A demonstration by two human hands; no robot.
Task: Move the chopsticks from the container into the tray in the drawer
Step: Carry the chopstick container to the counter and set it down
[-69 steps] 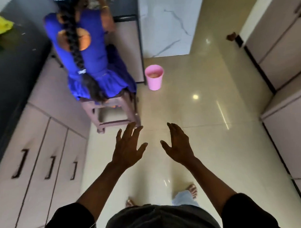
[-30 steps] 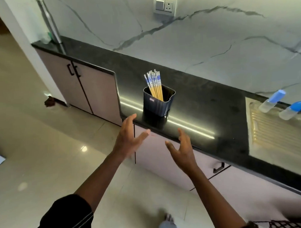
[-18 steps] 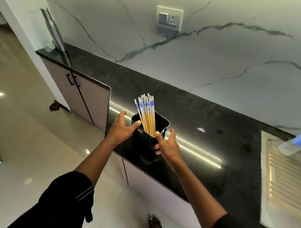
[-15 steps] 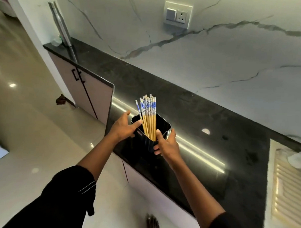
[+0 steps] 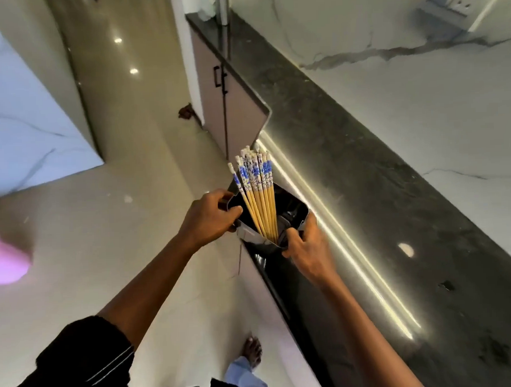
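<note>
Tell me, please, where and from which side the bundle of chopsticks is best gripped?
Probably from above, pinching the chopsticks around their blue-patterned upper ends: they stand nearly upright, fanned above the container rim, while their lower ends sit hidden inside it.

— Where did the one view look from?
— From the person's head, tilted forward and down, close above both hands [image 5: 250,231] at the desk [image 5: 364,204] edge, with floor [image 5: 119,227] on its left.

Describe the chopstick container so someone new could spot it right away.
Follow the black countertop to its near edge. The container is the dark, square-mouthed tub gripped between the left hand and right hand, the only thing there holding yellow chopsticks with blue-patterned tops.
</note>
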